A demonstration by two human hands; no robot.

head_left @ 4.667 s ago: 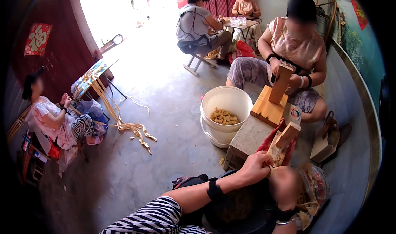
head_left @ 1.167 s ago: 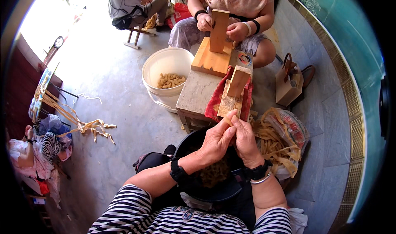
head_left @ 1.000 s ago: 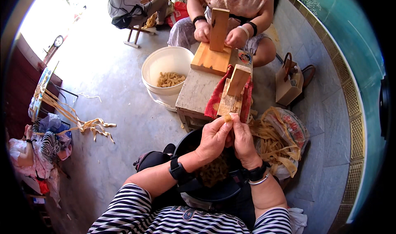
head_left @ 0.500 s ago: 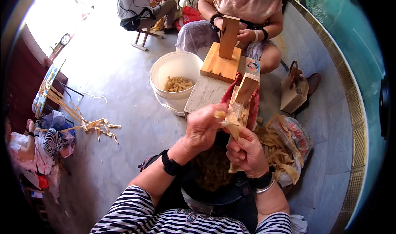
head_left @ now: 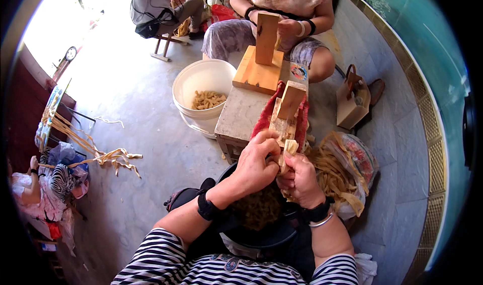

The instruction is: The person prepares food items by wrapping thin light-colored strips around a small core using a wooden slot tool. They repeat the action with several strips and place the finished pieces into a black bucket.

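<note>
A soft, pale tan strip (head_left: 290,147) is bunched into a fold or knot between my hands. My right hand (head_left: 303,178) is closed around it, thumb pressing just under the bunched top. My left hand (head_left: 255,165) is closed with its fingertips against the strip's left side; part of its grip is hidden behind the knuckles. Both hands are at the near end of a small wooden board with an upright block (head_left: 292,100), which rests on red cloth (head_left: 262,123). Below the hands, a dark tub (head_left: 274,241) on my lap holds many short tan pieces (head_left: 257,209).
A plastic bag (head_left: 370,159) of long tan strips lies at right. Ahead stands a grey bench (head_left: 236,115) bearing a larger wooden stand (head_left: 266,38). A white bucket (head_left: 204,74) with tan pieces is left of it. Co-workers sit opposite and at far left; a handbag (head_left: 352,104) is right.
My left hand has come down and right to meet my right hand. The strip, stretched between them before, is now bunched upright at the fingertips. The whole view has shifted slightly.
</note>
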